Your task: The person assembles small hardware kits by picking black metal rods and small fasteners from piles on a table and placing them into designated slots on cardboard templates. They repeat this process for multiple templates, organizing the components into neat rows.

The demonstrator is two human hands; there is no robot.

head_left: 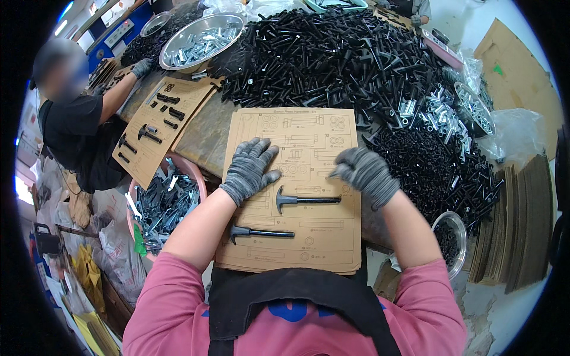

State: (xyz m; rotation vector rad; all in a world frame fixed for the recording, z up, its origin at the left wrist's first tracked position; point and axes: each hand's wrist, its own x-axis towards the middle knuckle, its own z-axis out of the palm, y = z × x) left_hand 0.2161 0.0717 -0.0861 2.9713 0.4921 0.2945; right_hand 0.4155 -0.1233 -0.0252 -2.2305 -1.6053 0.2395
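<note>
My left hand (249, 169), in a grey knitted glove, lies flat with fingers spread on a stack of printed cardboard sheets (285, 237). Nothing is in it. Over the same stack's right side, my gloved right hand (369, 175) hovers with loosely bent fingers, their tips apart. I see no part between them. Below the hands, a black T-shaped piece with a curved head (309, 200) rests on the top sheet. A second black T-shaped piece (261, 233) lies lower left. Line drawings of bolts, nuts and wrenches cover the sheet.
A large heap of black bolts (332, 59) fills the table beyond the sheets. Smaller black parts (433, 172) and silver sleeves (445, 115) lie right. A metal bowl (205, 41) stands far left. Left, a co-worker (77, 113) reaches beside a loaded sheet (145, 157), above a pink wrench tub (200, 178).
</note>
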